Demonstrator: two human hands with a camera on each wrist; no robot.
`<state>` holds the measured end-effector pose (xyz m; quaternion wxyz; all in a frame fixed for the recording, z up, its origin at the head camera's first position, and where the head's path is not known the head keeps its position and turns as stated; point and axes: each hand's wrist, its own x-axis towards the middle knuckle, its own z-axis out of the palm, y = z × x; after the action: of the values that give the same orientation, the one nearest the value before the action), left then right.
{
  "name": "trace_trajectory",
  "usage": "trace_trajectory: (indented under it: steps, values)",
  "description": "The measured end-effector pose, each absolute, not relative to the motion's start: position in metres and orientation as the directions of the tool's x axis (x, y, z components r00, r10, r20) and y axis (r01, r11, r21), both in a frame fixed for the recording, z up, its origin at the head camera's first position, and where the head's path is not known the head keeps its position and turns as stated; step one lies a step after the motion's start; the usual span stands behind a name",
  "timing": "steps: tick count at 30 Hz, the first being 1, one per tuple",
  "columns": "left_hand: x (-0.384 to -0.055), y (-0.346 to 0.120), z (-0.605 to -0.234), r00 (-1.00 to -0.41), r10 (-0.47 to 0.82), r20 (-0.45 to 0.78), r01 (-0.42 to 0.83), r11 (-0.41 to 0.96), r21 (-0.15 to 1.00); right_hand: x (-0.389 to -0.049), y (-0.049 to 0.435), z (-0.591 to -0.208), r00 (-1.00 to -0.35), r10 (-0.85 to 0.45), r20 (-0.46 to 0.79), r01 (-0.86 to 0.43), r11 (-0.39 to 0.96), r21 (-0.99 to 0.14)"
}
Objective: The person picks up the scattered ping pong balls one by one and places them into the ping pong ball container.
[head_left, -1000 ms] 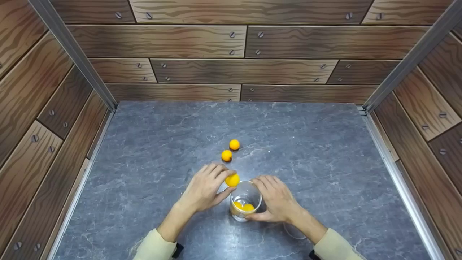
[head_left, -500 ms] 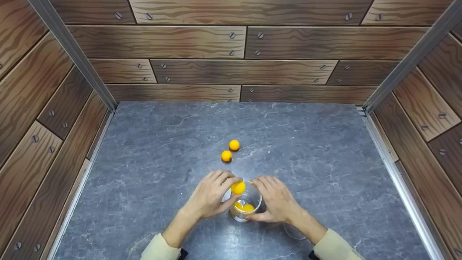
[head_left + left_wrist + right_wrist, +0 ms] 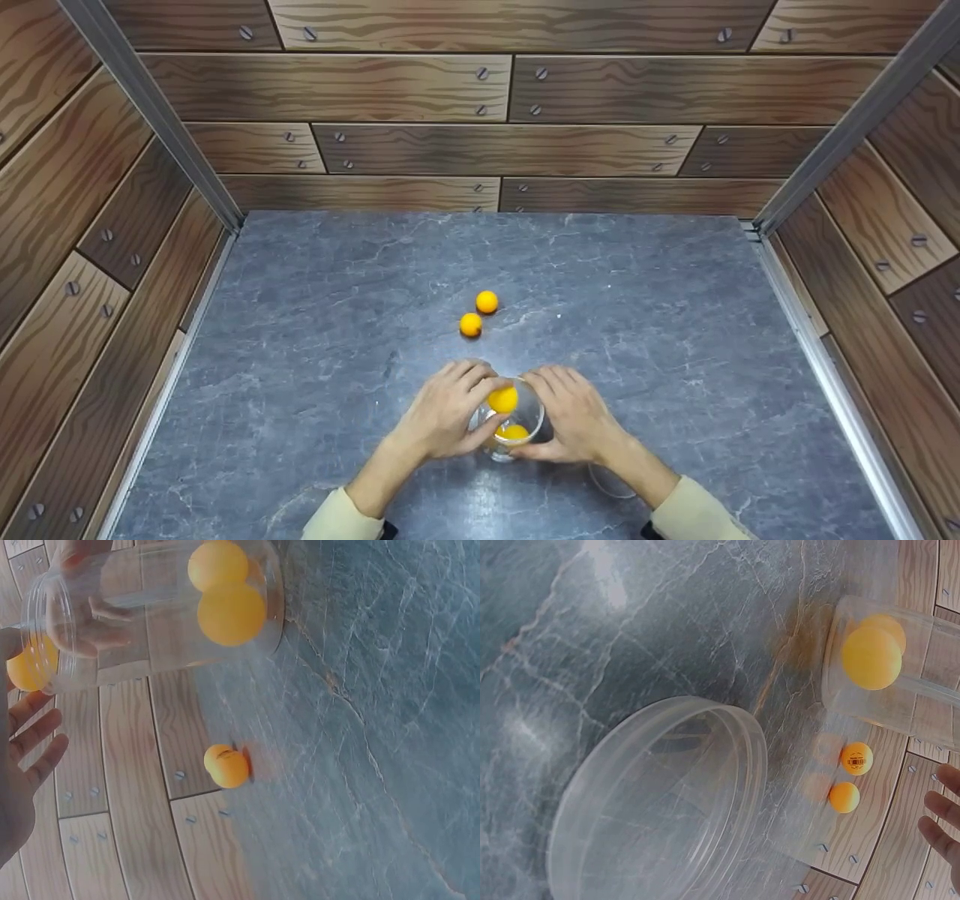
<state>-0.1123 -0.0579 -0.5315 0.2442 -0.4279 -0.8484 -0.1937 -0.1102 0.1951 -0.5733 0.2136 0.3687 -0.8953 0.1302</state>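
Note:
My left hand (image 3: 450,411) pinches an orange ping-pong ball (image 3: 502,399) between thumb and fingers, right at the mouth of a clear plastic jar (image 3: 161,637). Upright on the table, the jar is held near its rim by my right hand (image 3: 576,418), thumb on the near side and fingers on the far side. Two orange balls (image 3: 231,613) lie at the jar's bottom. Beyond the hands, two more ping-pong balls, one farther back (image 3: 487,302) and one nearer (image 3: 470,325), rest close together on the table.
A clear round lid (image 3: 656,802) lies on the table beneath my right forearm, partly hidden in the head view. The grey marbled table (image 3: 337,300) is bordered by wood-patterned walls (image 3: 412,146) and metal rails (image 3: 840,390).
My left hand has moved right and slightly nearer, bringing its ball from beside the jar's rim to over the mouth. The right hand and jar stay put.

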Motion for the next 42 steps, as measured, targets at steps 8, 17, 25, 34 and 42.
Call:
trace_trajectory:
  steps: [8, 17, 25, 34, 42]
  values:
    - [-0.1110, -0.0559, -0.5360, -0.503, 0.638, 0.583, 0.834, 0.534, 0.136, -0.1097, 0.1955, -0.5714, -0.655, -0.609, 0.448, -0.707, 0.702, -0.080]
    - [-0.1104, -0.0553, -0.5352, -0.518, 0.637, 0.572, 0.828, 0.541, 0.147, -0.1103, 0.1950, -0.5730, -0.639, -0.611, 0.467, -0.714, 0.697, -0.067]
    - [-0.1107, -0.0553, -0.5345, -0.517, 0.632, 0.578, 0.828, 0.541, 0.149, -0.1100, 0.1967, -0.5731, -0.628, -0.615, 0.476, -0.717, 0.695, -0.048]
    - [-0.1134, -0.0574, -0.5340, -0.518, 0.634, 0.575, 0.833, 0.525, 0.172, -0.1099, 0.1963, -0.5724, -0.623, -0.622, 0.474, -0.719, 0.694, -0.034]
    - [-0.1191, -0.0627, -0.5351, -0.511, 0.628, 0.586, 0.837, 0.519, 0.174, -0.1097, 0.1966, -0.5712, -0.622, -0.623, 0.474, -0.723, 0.690, -0.040]
